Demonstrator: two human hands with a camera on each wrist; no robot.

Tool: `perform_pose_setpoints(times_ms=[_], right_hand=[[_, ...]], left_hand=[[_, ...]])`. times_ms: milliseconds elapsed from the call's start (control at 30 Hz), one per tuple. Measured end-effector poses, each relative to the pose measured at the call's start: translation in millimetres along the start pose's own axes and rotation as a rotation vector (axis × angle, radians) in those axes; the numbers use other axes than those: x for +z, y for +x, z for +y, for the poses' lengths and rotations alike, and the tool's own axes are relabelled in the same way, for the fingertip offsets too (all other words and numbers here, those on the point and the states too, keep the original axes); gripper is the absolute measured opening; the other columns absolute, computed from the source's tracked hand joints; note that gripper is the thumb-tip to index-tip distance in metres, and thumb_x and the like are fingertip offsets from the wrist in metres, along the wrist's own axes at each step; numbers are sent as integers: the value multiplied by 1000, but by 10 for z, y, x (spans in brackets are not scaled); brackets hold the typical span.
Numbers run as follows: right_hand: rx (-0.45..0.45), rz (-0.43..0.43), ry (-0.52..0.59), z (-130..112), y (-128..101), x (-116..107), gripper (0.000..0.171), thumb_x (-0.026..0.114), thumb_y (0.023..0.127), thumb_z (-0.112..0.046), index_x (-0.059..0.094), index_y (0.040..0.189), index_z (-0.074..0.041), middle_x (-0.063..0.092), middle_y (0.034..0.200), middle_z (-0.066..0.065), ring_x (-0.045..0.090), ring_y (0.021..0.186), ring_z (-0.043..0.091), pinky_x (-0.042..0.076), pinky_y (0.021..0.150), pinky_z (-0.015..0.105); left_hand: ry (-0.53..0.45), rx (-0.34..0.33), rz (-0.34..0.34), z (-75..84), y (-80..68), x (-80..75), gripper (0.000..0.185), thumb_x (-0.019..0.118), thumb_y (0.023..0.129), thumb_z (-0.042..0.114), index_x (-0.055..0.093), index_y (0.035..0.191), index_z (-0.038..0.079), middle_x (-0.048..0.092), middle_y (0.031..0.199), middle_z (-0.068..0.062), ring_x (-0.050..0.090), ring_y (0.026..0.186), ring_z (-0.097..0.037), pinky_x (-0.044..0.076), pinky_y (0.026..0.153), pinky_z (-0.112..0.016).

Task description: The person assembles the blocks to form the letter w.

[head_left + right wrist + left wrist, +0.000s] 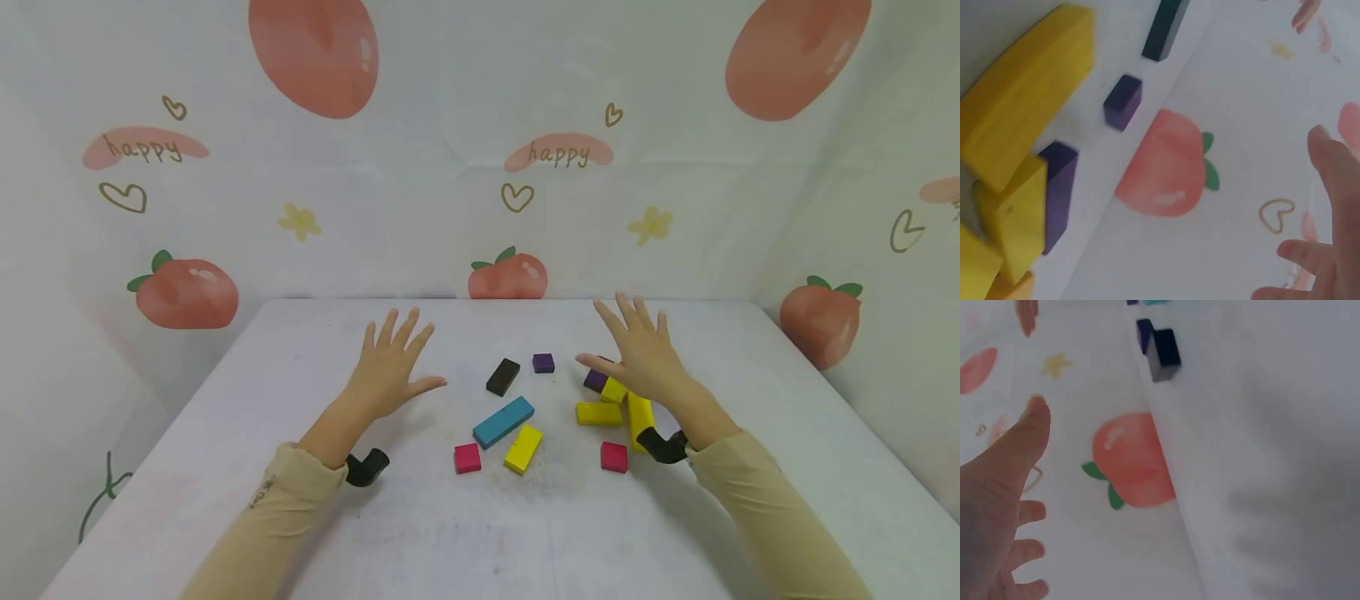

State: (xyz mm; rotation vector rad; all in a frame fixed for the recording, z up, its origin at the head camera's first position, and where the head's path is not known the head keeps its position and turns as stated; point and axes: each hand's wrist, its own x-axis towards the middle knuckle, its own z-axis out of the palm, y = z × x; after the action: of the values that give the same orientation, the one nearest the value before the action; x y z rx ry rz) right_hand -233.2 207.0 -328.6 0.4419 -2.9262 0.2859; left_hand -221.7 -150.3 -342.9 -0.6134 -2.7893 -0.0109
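Observation:
Both hands hover above a white table with fingers spread and nothing in them. My left hand (383, 373) is left of the blocks, its thumb pointing toward the black block (503, 377). Above the right-hand cluster hangs my right hand (647, 357), partly hiding a purple block (597, 379) and a small yellow block (614, 390). Below it lie a yellow block (598, 414), a long yellow block (641, 419) and a red block (614, 457). Between the hands are a blue block (503, 422), another yellow block (523, 449), another red block (467, 458) and a small purple block (543, 363).
A white cloth backdrop (420, 250) printed with fruit and hearts rises behind the table (480, 533) and along its sides. Black wrist mounts (367, 467) jut inward from both sleeves. A green cord (109, 483) hangs at the far left.

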Motion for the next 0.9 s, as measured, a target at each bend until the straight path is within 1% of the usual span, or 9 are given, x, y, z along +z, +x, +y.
perform_pose_setpoints(times_ms=[100,200,300,400,500,667,767,900], right_hand=[[-45,-21,73,-101,51,-11,79,59,86,-49,27,147,-9,20,152,26,16,139,48,9,110,68],[-96,-43,129,-194,109,15,74,62,86,-41,33,144,-7,29,149,24,26,137,45,19,111,64],[-136,-70,173,-277,176,65,70,64,86,-38,37,142,-6,37,145,22,36,133,40,31,109,58],[-154,-95,209,-349,245,123,67,65,86,-37,41,139,-5,43,142,20,41,130,38,37,107,54],[-154,-126,249,-411,312,181,64,66,85,-35,44,137,-5,46,140,18,43,129,36,38,106,52],[-156,-190,310,-494,402,275,61,67,85,-32,46,135,-5,49,138,17,45,128,34,39,106,50],[-161,-229,333,-529,442,342,59,67,86,-31,46,135,-5,50,136,18,46,126,34,41,105,49],[-181,-258,364,-551,487,433,56,67,86,-27,48,133,-3,54,132,19,50,122,35,45,101,48]], left_hand=[[-67,80,-31,98,32,-77,76,60,83,54,40,141,9,34,149,-17,29,137,-42,25,110,-62],[-138,158,-86,195,62,-131,69,62,84,48,45,138,8,41,145,-16,37,134,-39,29,111,-58],[-198,240,-132,284,95,-162,63,66,83,42,50,133,8,47,141,-14,44,130,-33,34,110,-51],[-252,296,-195,357,140,-160,58,68,83,38,53,131,9,51,138,-12,48,127,-29,39,108,-46],[-318,302,-275,417,193,-137,55,68,84,35,53,131,10,51,138,-10,48,128,-28,40,107,-45],[-407,317,-373,461,260,-39,53,69,83,29,53,131,11,51,138,-7,47,128,-26,41,107,-45],[-442,346,-415,474,274,11,54,70,83,26,53,131,10,51,138,-7,48,127,-26,41,107,-44],[-458,376,-460,514,280,56,55,71,81,25,53,132,10,51,138,-7,48,127,-25,40,107,-43]])
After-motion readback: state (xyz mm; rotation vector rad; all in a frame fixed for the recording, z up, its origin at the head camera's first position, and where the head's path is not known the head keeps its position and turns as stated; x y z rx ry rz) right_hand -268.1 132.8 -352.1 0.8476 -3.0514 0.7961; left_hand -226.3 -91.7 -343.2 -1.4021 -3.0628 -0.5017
